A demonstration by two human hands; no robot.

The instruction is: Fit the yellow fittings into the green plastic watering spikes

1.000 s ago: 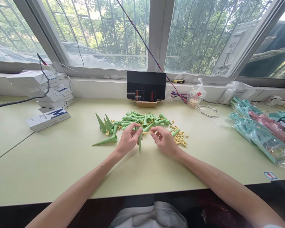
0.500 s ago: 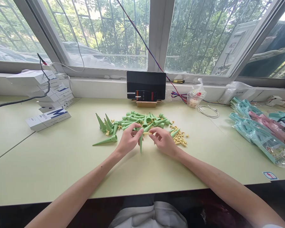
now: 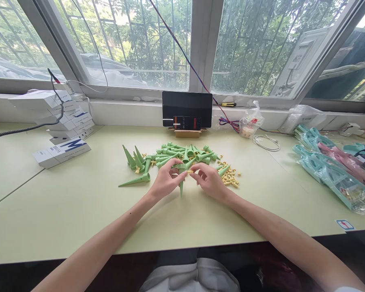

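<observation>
Between the fingers of my left hand (image 3: 166, 181) is a green plastic spike (image 3: 181, 188), its tip pointing down toward the table. My right hand (image 3: 210, 181) pinches a small yellow plastic peg (image 3: 190, 172) against the side of the spike. My left thumb reaches across to the peg, and the fingertips partly hide where the two parts meet. Behind the hands lies a heap of green spikes (image 3: 167, 152). Loose yellow pegs (image 3: 230, 177) are scattered beside my right hand. One single green spike (image 3: 134, 180) lies left of my left hand.
A few green spikes (image 3: 136, 159) stand upright at the left. A phone (image 3: 187, 123) leans on a dark screen (image 3: 187, 106) at the back. White boxes (image 3: 63, 152) are stacked left; bagged teal plastic parts (image 3: 331, 170) lie right. A coiled white cable (image 3: 267, 143) rests back right.
The yellow peg has moved left into contact with the green spike. My left thumb has shifted right onto the peg, and the spike has turned slightly.
</observation>
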